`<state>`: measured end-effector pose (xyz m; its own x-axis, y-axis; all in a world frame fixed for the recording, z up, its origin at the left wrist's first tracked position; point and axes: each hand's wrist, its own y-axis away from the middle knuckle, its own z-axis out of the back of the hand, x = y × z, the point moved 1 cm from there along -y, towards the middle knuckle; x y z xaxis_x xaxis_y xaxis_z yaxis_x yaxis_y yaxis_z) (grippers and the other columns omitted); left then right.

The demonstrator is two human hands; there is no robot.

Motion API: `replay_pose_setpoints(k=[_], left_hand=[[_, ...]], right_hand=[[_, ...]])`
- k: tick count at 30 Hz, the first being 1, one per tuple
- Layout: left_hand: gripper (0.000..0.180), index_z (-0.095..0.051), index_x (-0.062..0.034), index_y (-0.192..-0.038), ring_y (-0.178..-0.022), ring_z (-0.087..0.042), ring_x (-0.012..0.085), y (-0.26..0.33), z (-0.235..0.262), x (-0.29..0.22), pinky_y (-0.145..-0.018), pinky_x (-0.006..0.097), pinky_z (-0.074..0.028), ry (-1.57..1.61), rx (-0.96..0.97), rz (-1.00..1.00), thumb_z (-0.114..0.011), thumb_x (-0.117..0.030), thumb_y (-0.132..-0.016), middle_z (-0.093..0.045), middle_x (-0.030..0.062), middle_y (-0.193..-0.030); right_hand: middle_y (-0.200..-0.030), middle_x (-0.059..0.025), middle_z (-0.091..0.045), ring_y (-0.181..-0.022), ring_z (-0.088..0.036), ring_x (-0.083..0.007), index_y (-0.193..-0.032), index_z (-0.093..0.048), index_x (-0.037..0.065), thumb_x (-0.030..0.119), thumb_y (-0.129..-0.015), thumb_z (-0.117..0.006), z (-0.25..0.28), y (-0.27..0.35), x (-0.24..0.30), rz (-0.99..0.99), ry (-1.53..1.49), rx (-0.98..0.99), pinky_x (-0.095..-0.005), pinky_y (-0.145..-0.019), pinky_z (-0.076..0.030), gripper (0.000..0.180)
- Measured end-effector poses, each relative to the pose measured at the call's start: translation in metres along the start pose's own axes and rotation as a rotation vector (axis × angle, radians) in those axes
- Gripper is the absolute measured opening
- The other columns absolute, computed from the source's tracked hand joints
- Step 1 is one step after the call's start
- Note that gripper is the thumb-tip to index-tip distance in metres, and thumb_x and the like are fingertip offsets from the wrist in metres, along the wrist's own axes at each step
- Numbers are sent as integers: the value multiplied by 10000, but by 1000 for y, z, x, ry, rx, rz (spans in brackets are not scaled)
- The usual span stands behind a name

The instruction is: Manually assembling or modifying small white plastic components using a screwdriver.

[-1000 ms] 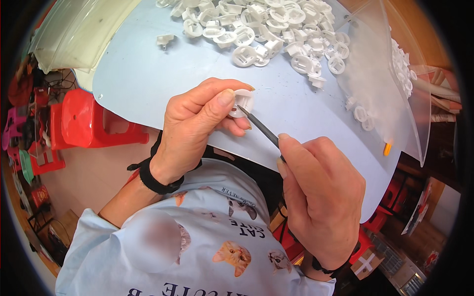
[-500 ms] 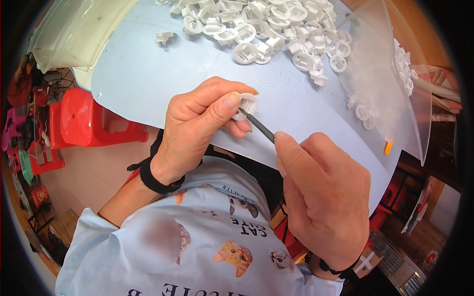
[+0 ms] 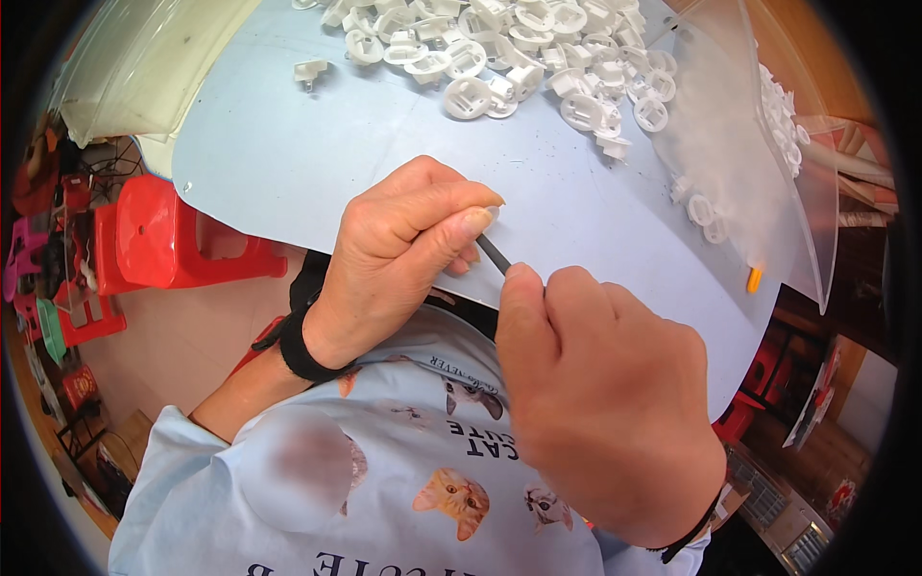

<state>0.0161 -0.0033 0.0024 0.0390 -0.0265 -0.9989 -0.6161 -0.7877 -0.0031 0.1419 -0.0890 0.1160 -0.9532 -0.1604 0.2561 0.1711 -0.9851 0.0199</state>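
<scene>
Over the near edge of the table, my left hand (image 3: 408, 235) is closed, thumb against forefinger, on a small white round plastic part (image 3: 495, 212). Only a sliver of that part shows past the thumb; my fingers cover the rest. My right hand (image 3: 610, 384), back upward, grips a slim dark grey pointed tool (image 3: 495, 254). The tool slants up and left to the part in my left hand, and its tip is hidden behind my left thumb. Beyond my hands lies a heap of similar white plastic parts (image 3: 468, 98), with one loose part (image 3: 309, 72) off to the left.
The pale blue tabletop (image 3: 279, 154) carries dark specks. At right stands a translucent plastic sheet or bin wall (image 3: 730, 125), with more white parts about it and an orange piece (image 3: 754, 279) by its foot. A clear container (image 3: 144, 67) is at far left, above red stools (image 3: 158, 230).
My right hand has turned over and shifted left, bringing the tool with it. The white part has rotated in my left fingers and is now almost hidden.
</scene>
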Motion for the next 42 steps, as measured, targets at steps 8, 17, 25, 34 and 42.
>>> replay_pose_setpoints(k=[8,17,25,34,42], left_hand=[[265,-646,34,-1070,-679,-606,103,-1,3,0,-622,200,-509,147,-108,64,-529,-177,-962,-616,69,-910],[330,-578,70,-1118,-684,-657,139,-4,9,-3,-589,206,-555,407,-105,206,-484,-216,-981,-649,133,-878],[334,-581,68,-1106,-670,-660,141,-5,9,-4,-564,205,-559,451,-120,242,-477,-225,-984,-647,151,-864],[312,-581,67,-1129,-708,-663,152,-1,8,-1,-621,224,-565,441,-99,187,-498,-193,-977,-659,143,-908],[296,-583,69,-1140,-735,-663,154,0,9,2,-647,235,-568,413,-61,127,-506,-162,-971,-666,160,-963]], right_hand=[[-735,-91,-544,-581,-549,-246,-1042,-589,-6,50,-760,-651,18,0,-19,-244,-63,232,-348,-487,-402,294],[-643,-111,-549,-518,-507,-241,-953,-562,-19,105,-852,-658,-24,10,-43,-461,-584,-67,-317,-505,-402,187],[-626,-84,-523,-515,-479,-183,-934,-558,-8,107,-856,-659,-29,13,-43,-484,-625,-124,-298,-503,-394,172],[-558,-109,-498,-478,-470,-182,-844,-523,-17,106,-870,-632,-49,-9,-35,-494,-842,-161,-301,-474,-383,167],[-580,-142,-547,-499,-541,-219,-863,-523,-43,142,-907,-576,-64,-23,-28,-488,-963,-130,-340,-486,-405,198]])
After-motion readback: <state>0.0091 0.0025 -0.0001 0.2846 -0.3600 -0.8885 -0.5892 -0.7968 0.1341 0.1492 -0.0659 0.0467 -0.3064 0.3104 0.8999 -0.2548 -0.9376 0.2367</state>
